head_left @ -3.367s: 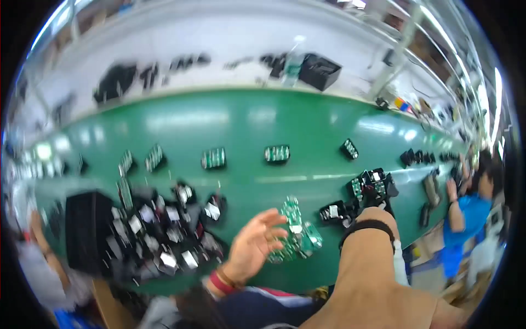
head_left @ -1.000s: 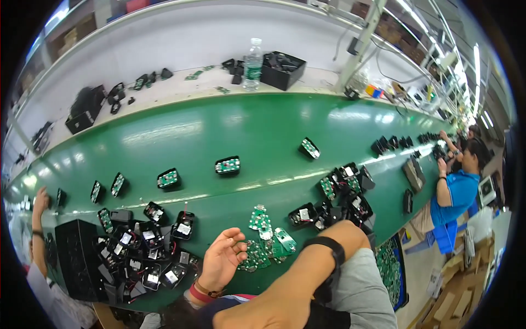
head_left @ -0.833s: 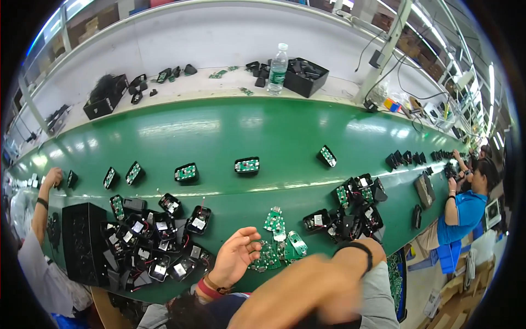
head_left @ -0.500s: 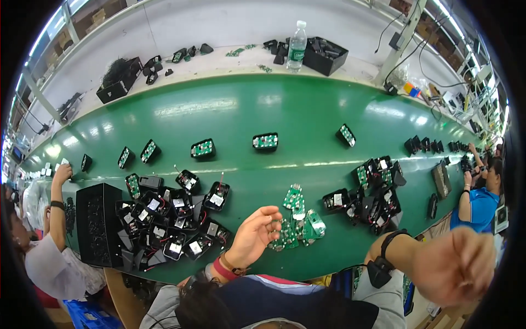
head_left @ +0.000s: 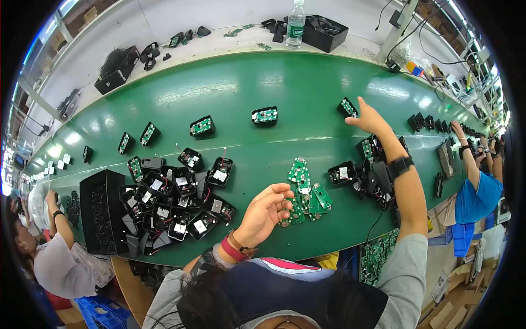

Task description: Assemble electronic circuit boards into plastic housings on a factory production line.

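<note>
A small black plastic housing fitted with a green circuit board (head_left: pixel 346 107) sits toward the far right of the glossy green surface (head_left: pixel 246 164), framed by the open right hand (head_left: pixel 371 119), thumb and forefinger spread; contact cannot be told. Moments earlier that hand was low at right, off the surface; now the housing is within its reach. The left hand (head_left: pixel 263 215), loosely curled and seemingly empty, hovers beside piled loose green circuit boards (head_left: pixel 320 200). Behind, a clear plastic bottle (head_left: pixel 296 24) wears a printed green label.

Glossy tabletop (head_left: pixel 235 82); matt plastic housings (head_left: pixel 265 124); cloth sleeve (head_left: pixel 404 267).
</note>
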`<state>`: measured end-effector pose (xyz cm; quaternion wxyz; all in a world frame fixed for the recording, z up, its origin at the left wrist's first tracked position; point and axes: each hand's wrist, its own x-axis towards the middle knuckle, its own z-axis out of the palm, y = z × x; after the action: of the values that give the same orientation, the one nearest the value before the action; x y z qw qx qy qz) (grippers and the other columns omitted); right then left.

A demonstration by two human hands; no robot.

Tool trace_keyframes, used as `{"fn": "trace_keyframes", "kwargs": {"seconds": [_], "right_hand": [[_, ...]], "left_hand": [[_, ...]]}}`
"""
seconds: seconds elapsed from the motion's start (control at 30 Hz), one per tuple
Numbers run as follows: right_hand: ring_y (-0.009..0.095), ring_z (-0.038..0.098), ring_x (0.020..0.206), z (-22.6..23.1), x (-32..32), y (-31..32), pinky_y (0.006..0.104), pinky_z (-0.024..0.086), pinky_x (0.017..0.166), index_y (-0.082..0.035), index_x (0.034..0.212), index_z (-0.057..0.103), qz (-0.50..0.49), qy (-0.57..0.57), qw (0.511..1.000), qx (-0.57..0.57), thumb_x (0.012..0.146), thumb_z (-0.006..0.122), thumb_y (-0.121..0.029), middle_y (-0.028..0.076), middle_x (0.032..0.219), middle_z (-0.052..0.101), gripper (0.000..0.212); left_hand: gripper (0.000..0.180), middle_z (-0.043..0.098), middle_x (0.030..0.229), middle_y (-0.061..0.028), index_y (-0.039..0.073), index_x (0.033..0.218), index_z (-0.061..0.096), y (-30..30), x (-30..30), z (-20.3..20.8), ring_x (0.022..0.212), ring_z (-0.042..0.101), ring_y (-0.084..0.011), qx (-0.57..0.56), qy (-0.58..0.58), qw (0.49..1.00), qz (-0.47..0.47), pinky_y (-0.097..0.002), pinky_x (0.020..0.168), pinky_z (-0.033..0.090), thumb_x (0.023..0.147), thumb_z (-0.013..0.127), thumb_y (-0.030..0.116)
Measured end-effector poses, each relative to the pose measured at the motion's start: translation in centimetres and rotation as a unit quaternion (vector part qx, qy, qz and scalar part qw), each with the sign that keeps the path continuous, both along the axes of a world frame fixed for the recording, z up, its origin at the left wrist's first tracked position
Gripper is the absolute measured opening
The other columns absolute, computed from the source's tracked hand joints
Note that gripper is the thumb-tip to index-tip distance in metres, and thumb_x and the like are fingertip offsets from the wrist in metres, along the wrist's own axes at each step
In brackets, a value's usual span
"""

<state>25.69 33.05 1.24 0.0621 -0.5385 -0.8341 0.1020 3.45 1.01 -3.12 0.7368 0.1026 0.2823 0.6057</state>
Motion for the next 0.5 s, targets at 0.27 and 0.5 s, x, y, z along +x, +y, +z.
{"fn": "trace_keyframes", "kwargs": {"seconds": [0.27,0.5], "right_hand": [[0.035,0.058,0.100,-0.7,-1.4,0.0,0.0409,0.046,0.085,-0.005,0.117,0.050,0.054,-0.022,0.998,0.033,0.071,0.071,-0.013,0.019,0.106,0.060,0.051],[0.034,0.059,0.093,1.6,-5.2,-6.4,0.0396,0.047,0.080,-0.004,0.112,0.052,0.159,0.027,0.982,0.094,0.068,0.073,-0.011,0.016,0.099,0.061,0.049]], "left_hand": [[0.021,0.058,0.098,-0.0042,0.006,0.110,0.053,-0.1,-0.3,0.5,0.083,0.056,-0.0140,0.001,-0.018,1.000,0.004,-0.0275,0.069,0.045,0.090,0.048,0.008],[0.021,0.058,0.099,-0.0043,0.005,0.110,0.052,0.1,-0.2,0.3,0.083,0.056,-0.0134,-0.018,-0.013,1.000,0.001,-0.0267,0.069,0.046,0.090,0.048,0.008]]}}
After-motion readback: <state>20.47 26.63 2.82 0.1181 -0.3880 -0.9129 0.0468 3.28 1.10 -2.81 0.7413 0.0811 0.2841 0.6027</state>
